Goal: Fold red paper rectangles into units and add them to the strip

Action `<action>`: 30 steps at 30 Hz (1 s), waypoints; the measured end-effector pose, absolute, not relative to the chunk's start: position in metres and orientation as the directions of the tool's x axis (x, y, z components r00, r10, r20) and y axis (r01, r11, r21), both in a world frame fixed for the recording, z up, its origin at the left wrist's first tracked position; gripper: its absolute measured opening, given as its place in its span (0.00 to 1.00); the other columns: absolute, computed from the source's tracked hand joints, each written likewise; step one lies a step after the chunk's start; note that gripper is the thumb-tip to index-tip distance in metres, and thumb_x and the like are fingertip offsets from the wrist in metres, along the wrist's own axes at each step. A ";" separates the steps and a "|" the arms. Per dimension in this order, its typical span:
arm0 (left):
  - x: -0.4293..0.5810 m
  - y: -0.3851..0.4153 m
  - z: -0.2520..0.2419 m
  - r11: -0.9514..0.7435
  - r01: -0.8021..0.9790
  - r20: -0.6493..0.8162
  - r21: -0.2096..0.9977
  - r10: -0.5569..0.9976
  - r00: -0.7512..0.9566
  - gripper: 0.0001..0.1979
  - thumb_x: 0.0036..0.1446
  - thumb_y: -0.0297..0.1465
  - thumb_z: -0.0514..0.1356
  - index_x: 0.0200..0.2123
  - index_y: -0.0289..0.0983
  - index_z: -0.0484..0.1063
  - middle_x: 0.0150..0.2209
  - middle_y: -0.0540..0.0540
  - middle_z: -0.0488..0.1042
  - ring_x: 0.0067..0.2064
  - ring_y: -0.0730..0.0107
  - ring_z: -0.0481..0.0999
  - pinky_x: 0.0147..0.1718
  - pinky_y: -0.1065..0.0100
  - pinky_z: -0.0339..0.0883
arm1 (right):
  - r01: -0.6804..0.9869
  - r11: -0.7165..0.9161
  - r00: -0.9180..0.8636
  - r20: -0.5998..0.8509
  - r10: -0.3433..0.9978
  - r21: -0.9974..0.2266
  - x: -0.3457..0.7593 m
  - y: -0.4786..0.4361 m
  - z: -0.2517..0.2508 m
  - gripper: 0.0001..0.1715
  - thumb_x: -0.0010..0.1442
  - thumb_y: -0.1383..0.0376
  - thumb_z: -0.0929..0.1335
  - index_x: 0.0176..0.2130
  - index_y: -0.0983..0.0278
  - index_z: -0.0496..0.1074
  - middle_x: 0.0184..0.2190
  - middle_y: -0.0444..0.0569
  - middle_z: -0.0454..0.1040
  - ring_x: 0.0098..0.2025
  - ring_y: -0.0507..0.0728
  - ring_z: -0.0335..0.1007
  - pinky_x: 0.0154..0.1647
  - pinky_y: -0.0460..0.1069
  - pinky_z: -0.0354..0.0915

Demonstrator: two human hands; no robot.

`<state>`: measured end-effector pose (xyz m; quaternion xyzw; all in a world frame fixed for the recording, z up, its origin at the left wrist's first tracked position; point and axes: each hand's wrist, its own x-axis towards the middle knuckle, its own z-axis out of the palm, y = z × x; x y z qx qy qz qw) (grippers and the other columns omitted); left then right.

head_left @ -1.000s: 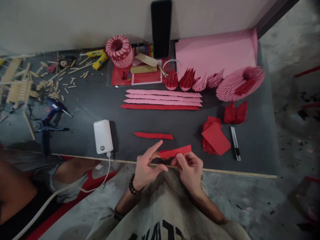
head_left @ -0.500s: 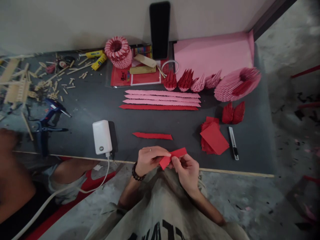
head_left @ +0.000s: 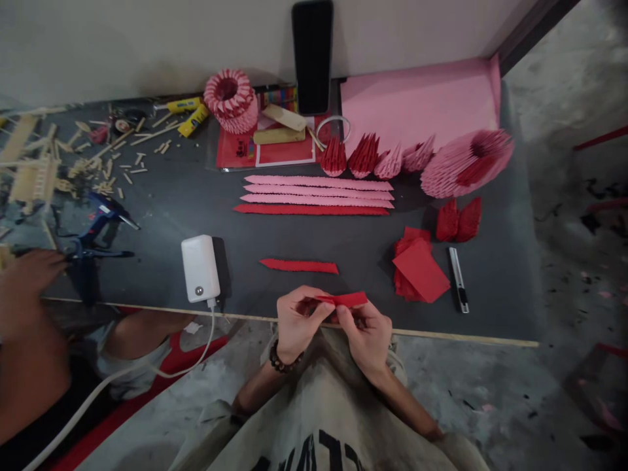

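Note:
Between my two hands, over the table's front edge, is a small folded red paper (head_left: 349,299). My left hand (head_left: 300,320) pinches its left end between thumb and fingers. My right hand (head_left: 366,332) grips it from the right, thumb on the near side. Part of the paper is hidden behind the thumbs. Just beyond my hands lies a short strip of joined red folded pieces (head_left: 299,265). To the right sits a stack of red paper rectangles (head_left: 420,267), with a utility knife (head_left: 458,280) beside it.
Long pink strips (head_left: 318,190) and a red strip (head_left: 311,210) lie farther back. Behind them are a pink-and-red paper vase (head_left: 231,101), a leaning phone (head_left: 313,57) and a pink paper body (head_left: 466,167). Leftward are a white power bank (head_left: 200,269), a glue gun (head_left: 105,212) and another person's hand (head_left: 34,271).
The red paper's left part, which angled down toward me, is now folded up in line with the rest. My left thumb has moved onto it. The other person's hand has reached onto the table.

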<state>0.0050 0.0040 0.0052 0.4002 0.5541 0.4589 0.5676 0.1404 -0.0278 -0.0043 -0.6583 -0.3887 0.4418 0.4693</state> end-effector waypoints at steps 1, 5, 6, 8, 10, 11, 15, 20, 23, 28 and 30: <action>0.006 0.003 0.005 0.267 -0.081 -0.272 0.960 0.960 -0.058 0.07 0.60 0.37 0.73 0.33 0.41 0.81 0.32 0.47 0.83 0.32 0.64 0.82 0.32 0.63 0.79 | 0.088 -0.265 0.298 -0.228 0.927 -0.960 0.141 -0.028 -0.005 0.12 0.63 0.56 0.74 0.32 0.60 0.80 0.23 0.43 0.80 0.23 0.52 0.72 0.24 0.45 0.69; 0.013 0.000 0.004 0.289 -0.159 -0.312 0.944 0.939 -0.143 0.10 0.62 0.38 0.71 0.34 0.40 0.78 0.29 0.49 0.79 0.28 0.69 0.77 0.27 0.67 0.75 | 0.016 -0.283 0.271 -0.268 0.925 -0.959 0.138 -0.028 -0.005 0.11 0.63 0.56 0.75 0.34 0.59 0.81 0.24 0.44 0.82 0.24 0.53 0.76 0.26 0.45 0.73; 0.015 -0.001 0.004 0.291 -0.185 -0.321 0.939 0.934 -0.158 0.10 0.63 0.39 0.70 0.34 0.40 0.76 0.28 0.50 0.78 0.27 0.70 0.76 0.27 0.68 0.74 | -0.005 -0.281 0.267 -0.272 0.925 -0.960 0.137 -0.028 -0.005 0.10 0.63 0.56 0.75 0.34 0.59 0.81 0.24 0.44 0.82 0.25 0.53 0.77 0.27 0.45 0.73; 0.021 -0.003 0.002 0.285 -0.224 -0.327 0.932 0.928 -0.178 0.12 0.64 0.40 0.69 0.33 0.40 0.73 0.27 0.52 0.75 0.25 0.73 0.74 0.26 0.70 0.72 | -0.050 -0.280 0.261 -0.283 0.923 -0.959 0.136 -0.027 -0.003 0.11 0.64 0.56 0.74 0.34 0.60 0.81 0.25 0.45 0.82 0.26 0.53 0.78 0.27 0.46 0.75; 0.025 -0.005 0.001 0.270 -0.237 -0.318 0.933 0.928 -0.195 0.15 0.65 0.42 0.68 0.33 0.39 0.70 0.26 0.53 0.74 0.24 0.74 0.73 0.25 0.72 0.71 | -0.082 -0.289 0.254 -0.300 0.920 -0.954 0.136 -0.025 -0.001 0.11 0.64 0.56 0.74 0.34 0.60 0.80 0.25 0.46 0.82 0.26 0.54 0.78 0.28 0.46 0.76; 0.027 -0.006 0.000 0.265 -0.237 -0.315 0.935 0.927 -0.206 0.16 0.64 0.43 0.68 0.34 0.39 0.70 0.25 0.53 0.74 0.24 0.75 0.73 0.26 0.72 0.70 | -0.090 -0.292 0.249 -0.306 0.919 -0.952 0.136 -0.025 0.000 0.12 0.65 0.56 0.74 0.34 0.61 0.80 0.26 0.46 0.82 0.26 0.54 0.78 0.28 0.47 0.76; 0.027 -0.007 -0.002 0.267 -0.199 -0.310 0.943 0.922 -0.231 0.17 0.62 0.44 0.70 0.35 0.38 0.70 0.26 0.53 0.76 0.25 0.75 0.75 0.27 0.73 0.70 | -0.099 -0.302 0.234 -0.317 0.919 -0.948 0.139 -0.023 -0.001 0.14 0.65 0.55 0.74 0.37 0.64 0.81 0.28 0.47 0.83 0.26 0.54 0.78 0.29 0.47 0.76; 0.027 -0.005 0.000 0.237 -0.172 -0.273 0.956 0.935 -0.226 0.17 0.66 0.44 0.67 0.34 0.41 0.65 0.25 0.53 0.71 0.24 0.74 0.72 0.25 0.71 0.68 | -0.084 -0.331 0.196 -0.341 0.919 -0.940 0.139 -0.025 -0.007 0.15 0.65 0.55 0.73 0.38 0.64 0.81 0.29 0.48 0.84 0.28 0.53 0.77 0.31 0.47 0.75; 0.028 -0.004 -0.001 0.215 -0.126 -0.241 0.968 0.940 -0.244 0.17 0.67 0.44 0.66 0.34 0.42 0.64 0.27 0.52 0.69 0.26 0.73 0.69 0.26 0.70 0.66 | -0.073 -0.342 0.193 -0.350 0.917 -0.937 0.139 -0.026 -0.009 0.15 0.65 0.54 0.74 0.38 0.64 0.81 0.27 0.47 0.82 0.26 0.53 0.76 0.29 0.46 0.73; 0.029 -0.003 -0.004 0.182 -0.014 -0.178 0.983 0.941 -0.289 0.20 0.66 0.46 0.65 0.32 0.41 0.62 0.29 0.52 0.68 0.28 0.74 0.67 0.29 0.72 0.65 | 0.017 -0.304 0.213 -0.293 0.932 -0.953 0.141 -0.026 -0.008 0.13 0.64 0.55 0.74 0.36 0.62 0.80 0.26 0.46 0.82 0.26 0.52 0.75 0.29 0.46 0.71; 0.028 -0.003 -0.003 0.173 0.029 -0.157 0.985 0.944 -0.291 0.20 0.67 0.46 0.65 0.32 0.40 0.63 0.30 0.52 0.69 0.30 0.73 0.68 0.32 0.71 0.66 | 0.041 -0.289 0.216 -0.274 0.937 -0.956 0.141 -0.025 -0.007 0.13 0.62 0.55 0.75 0.35 0.63 0.80 0.26 0.46 0.82 0.26 0.52 0.75 0.28 0.46 0.71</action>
